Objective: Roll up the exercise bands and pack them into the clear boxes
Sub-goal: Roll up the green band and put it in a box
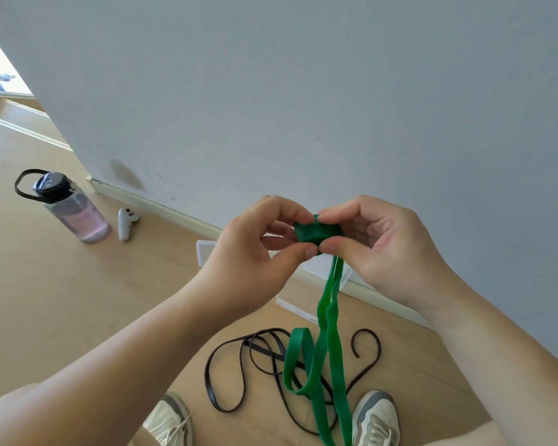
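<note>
"Green band [335, 349], where is it?"

"Up in front of me, its rolled start pinched between both hands. Left hand [255, 252] grips the coil [316, 232] from the left, fingers curled; right hand [390, 249] pinches it from the right."

"And the rest of it?"

"Hangs straight down from the coil to the floor [78, 300] between my shoes [376, 416]. Neither hand is nearer; I'd judge rolling must draw it upward."
</note>
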